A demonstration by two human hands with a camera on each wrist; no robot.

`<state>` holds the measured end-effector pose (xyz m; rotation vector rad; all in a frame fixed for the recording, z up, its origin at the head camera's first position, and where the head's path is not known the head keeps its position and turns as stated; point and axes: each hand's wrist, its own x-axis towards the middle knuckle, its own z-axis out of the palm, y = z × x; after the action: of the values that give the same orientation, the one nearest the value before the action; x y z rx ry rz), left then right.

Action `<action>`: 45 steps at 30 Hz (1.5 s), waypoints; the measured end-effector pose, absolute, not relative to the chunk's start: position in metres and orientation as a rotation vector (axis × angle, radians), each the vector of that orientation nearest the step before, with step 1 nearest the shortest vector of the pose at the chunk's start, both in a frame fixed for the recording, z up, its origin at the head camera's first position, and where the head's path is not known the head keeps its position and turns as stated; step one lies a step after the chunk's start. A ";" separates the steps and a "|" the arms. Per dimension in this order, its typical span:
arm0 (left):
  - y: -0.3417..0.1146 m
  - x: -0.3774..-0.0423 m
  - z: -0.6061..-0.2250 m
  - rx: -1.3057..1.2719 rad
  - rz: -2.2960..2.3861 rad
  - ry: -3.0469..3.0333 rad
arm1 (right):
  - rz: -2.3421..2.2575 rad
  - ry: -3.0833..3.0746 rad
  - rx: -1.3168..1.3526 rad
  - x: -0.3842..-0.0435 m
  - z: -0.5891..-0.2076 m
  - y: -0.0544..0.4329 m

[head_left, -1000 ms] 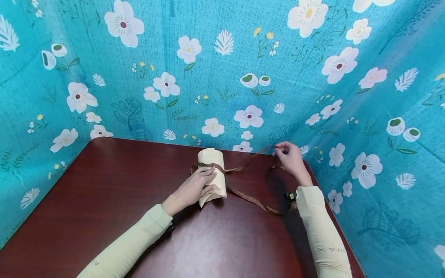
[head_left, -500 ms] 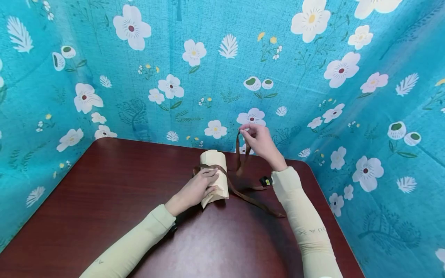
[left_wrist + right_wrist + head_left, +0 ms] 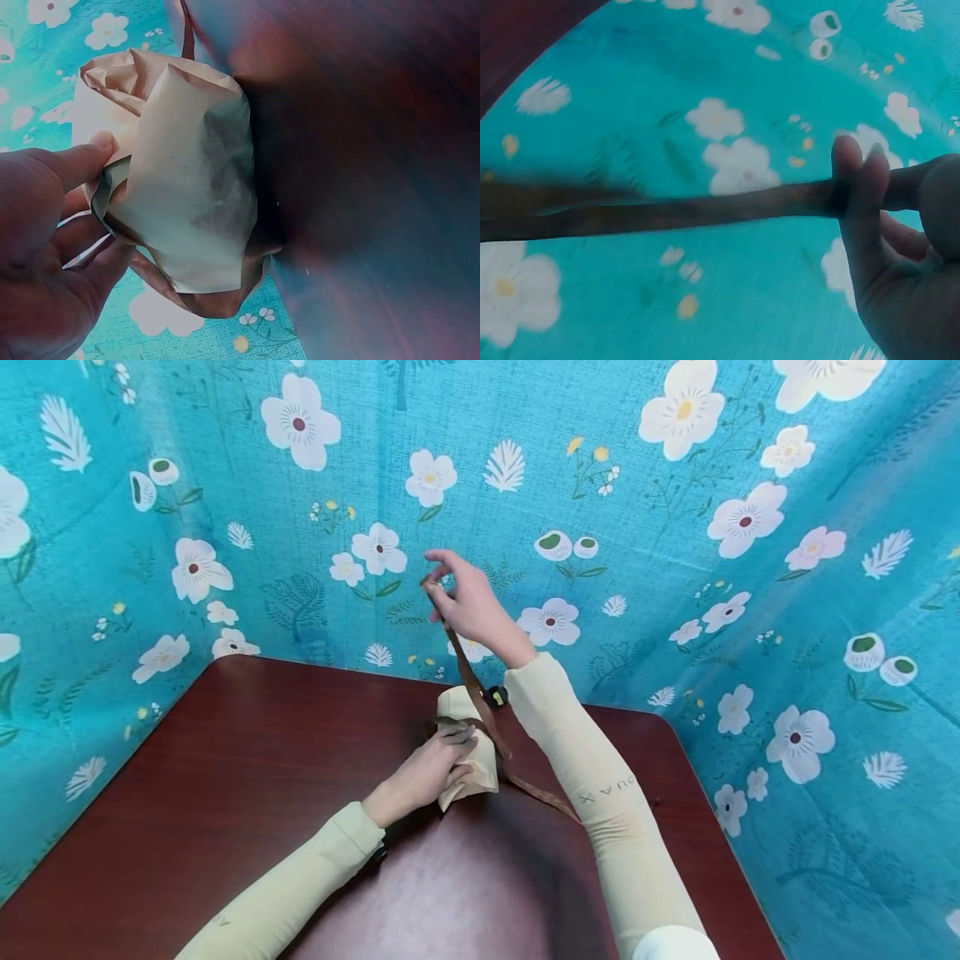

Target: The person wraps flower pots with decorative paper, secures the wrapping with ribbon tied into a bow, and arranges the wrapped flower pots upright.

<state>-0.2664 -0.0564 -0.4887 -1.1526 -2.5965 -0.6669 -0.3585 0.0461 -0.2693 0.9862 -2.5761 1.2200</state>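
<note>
A cream paper-wrapped package (image 3: pixel 480 767) lies on the table, a brown ribbon (image 3: pixel 468 672) looped across it. My left hand (image 3: pixel 422 770) holds the package against the tabletop. In the left wrist view the thumb presses the paper (image 3: pixel 184 172) and the fingers curl by the ribbon loop at its side. Raised above the package, my right hand (image 3: pixel 476 602) pinches one ribbon length, which runs down taut to the bundle. The right wrist view shows the ribbon (image 3: pixel 735 210) between thumb and fingers. Another ribbon tail (image 3: pixel 543 795) trails right on the table, partly hidden by the right arm.
The dark red wooden table (image 3: pixel 300 735) extends around the package. A blue floral curtain (image 3: pixel 360 635) hangs behind the table's back edge and along its sides. Small dark devices sit at both wrists.
My right hand has swung left and up from the table's right side, drawing the ribbon end over the package. My left hand stays on the package.
</note>
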 end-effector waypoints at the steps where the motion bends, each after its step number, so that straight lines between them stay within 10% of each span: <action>1: -0.056 -0.266 -0.489 -1.150 -0.669 -2.606 | 1.242 -2.562 1.005 -0.360 -0.265 0.039; 17: -0.058 -0.266 -0.489 -1.155 -0.661 -2.582 | 1.117 -2.918 1.529 -0.347 -0.265 -0.018; 29: -0.058 -0.265 -0.491 -1.129 -0.705 -2.539 | 0.082 -3.501 1.104 -0.376 -0.374 0.041; 45: -0.058 -0.265 -0.491 -1.143 -0.681 -2.444 | 0.497 -3.080 1.570 -0.370 -0.374 -0.003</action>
<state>-0.2653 -0.0576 -0.4912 -1.1430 -2.4440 -0.6809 -0.3699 -0.0030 -0.3737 1.5695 -3.0797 0.4975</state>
